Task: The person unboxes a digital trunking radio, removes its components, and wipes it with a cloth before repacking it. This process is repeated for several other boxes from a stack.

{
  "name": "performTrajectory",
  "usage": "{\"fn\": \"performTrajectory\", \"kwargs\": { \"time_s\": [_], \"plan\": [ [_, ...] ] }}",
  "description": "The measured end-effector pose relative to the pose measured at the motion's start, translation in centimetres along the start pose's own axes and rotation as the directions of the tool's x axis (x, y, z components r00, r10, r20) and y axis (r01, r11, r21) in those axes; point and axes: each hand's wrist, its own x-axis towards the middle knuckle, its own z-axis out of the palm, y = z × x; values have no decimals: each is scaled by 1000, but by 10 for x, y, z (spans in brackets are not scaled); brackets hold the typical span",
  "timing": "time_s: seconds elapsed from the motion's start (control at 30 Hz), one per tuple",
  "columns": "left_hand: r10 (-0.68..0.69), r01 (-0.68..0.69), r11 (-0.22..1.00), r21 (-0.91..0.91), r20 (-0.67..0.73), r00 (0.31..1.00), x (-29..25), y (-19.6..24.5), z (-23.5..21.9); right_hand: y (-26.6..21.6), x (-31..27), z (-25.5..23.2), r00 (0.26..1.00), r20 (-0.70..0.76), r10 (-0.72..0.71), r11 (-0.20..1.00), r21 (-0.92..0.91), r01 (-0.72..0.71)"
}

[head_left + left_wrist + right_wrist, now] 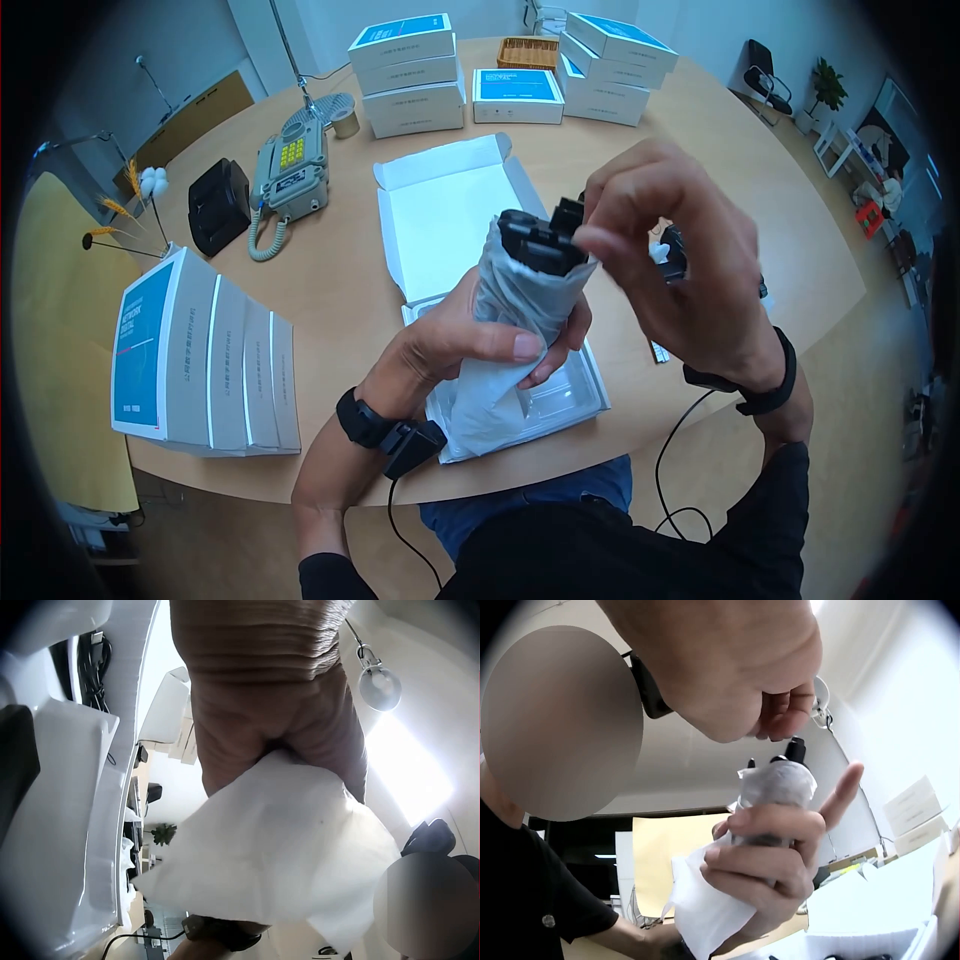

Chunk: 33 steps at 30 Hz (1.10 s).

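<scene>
A black walkie-talkie (540, 243) stands out of the top of a white soft bag (520, 310). My left hand (470, 335) grips the bag around the radio, thumb across its front; in the right wrist view its fingers (769, 859) wrap the bagged body and the index finger points away. My right hand (690, 255) is at the radio's top with thumb and fingers bent, fingertips right at the black stub (796, 750). I cannot tell whether they pinch it. Below lies an opened white box (445, 215) with a clear plastic tray (570, 395) in it.
White boxes with blue labels (190, 350) stand at the left; further stacks (410, 80) are at the back, near a wicker basket (528, 53). A grey-green corded telephone (293, 170) and a black case (217, 207) sit left. Cables (665, 465) hang from both wrist cameras.
</scene>
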Motion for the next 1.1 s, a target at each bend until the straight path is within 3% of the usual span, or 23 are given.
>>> {"fn": "performTrajectory", "kwargs": {
  "time_s": [0.07,0.17,0.2,0.3,0.43,0.6,0.83,0.93,1.1],
  "plan": [
    [42,-46,991,-123,-35,999,-2,2,4,-6,5,-7,999,35,-34,999,-19,35],
    [36,-37,995,-97,-12,999,-3,7,5,0,-1,1,999,39,-20,998,-54,23],
    [34,-35,995,-98,-11,999,-2,7,6,-1,-2,3,997,68,39,999,16,-40],
    [46,-45,996,-80,16,999,-1,4,7,2,-9,4,997,62,52,997,61,-55],
    [28,-26,998,-63,23,999,0,1,3,-3,-14,11,997,82,4,999,43,-8],
    [6,-4,999,-37,59,998,-3,5,6,-3,-16,12,997,30,-74,994,-83,76],
    [-21,31,995,-95,102,995,-5,6,11,-6,-6,16,996,-27,-85,996,-21,85],
    [-22,32,995,-93,101,995,-5,0,8,-7,1,12,996,75,-53,999,6,53],
    [16,-12,993,-121,37,999,-3,9,16,-1,1,9,997,56,54,993,105,-59]
  ]
}}
